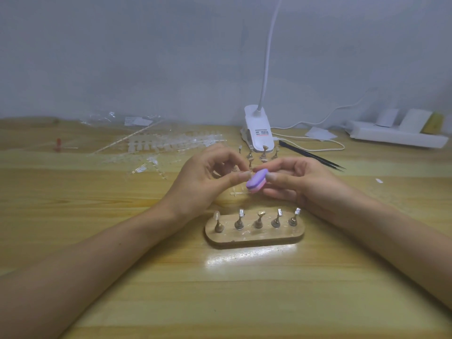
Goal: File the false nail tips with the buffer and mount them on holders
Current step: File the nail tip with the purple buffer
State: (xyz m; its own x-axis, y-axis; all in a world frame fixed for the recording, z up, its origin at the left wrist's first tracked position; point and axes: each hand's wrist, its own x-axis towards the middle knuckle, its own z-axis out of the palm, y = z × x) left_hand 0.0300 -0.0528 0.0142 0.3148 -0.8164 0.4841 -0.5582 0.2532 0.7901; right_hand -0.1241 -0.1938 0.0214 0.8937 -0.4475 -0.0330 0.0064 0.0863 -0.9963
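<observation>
Purple-and-pink buffer [256,181] was held in the right hand [299,185], at a nail tip [247,172] pinched in the left hand [208,182] grip, above five holders [258,220] on the tabletop [220,302].

Bare forearms show on either side of the wooden stand [254,234], uncovered up to the nearest edge of view. Beyond the stand, the left hand [205,184] and right hand [303,184] are bare too, the fingers [270,176] ending in short, plain nails.

One buffer [256,181], five holders [258,220] on one base [254,237], one lamp [259,133].
</observation>
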